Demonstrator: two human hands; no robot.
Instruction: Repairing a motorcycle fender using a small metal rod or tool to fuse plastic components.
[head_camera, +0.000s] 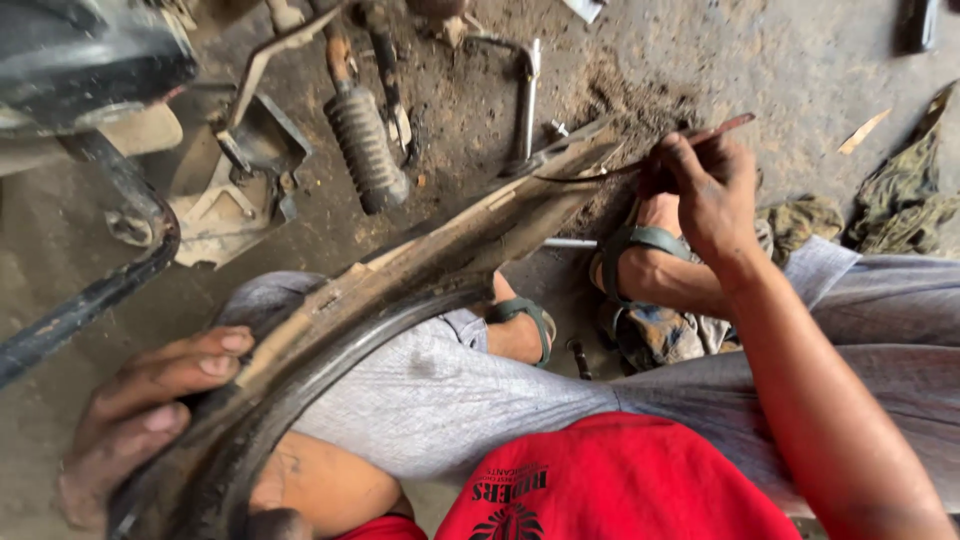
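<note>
A long, curved, mud-caked fender (430, 265), dark along its inner edge and tan on its outer face, lies across the person's lap. Its long axis runs on a diagonal from the lower left, near the camera, up to the right, where it narrows to a tip in front of the feet. The left hand (150, 420) sits at the near, lower end, fingers (205, 362) curled over the outer edge and gripping it. The right hand (712, 195) is at the far tip, so each hand has its own end and the right one is nearer the narrow point. Its fingers are closed around a thin reddish-brown rod-like tool (722, 127), the working end of which meets the fender's tip (exactly how it bears on the edge is too small to tell).

Under the fender are grey trousers (470, 385) and a red shirt (610, 480); both feet wear green-strapped sandals (640, 245) and rest on the dirty concrete floor (800, 60). Past the tip, on the floor, lie a coiled shock absorber (365, 150) and a metal wrench-like bar (527, 100). A dark vehicle frame tube (100, 290) and a bracket (235, 190) stand to the left. Crumpled rags (900, 195) lie at the right.
</note>
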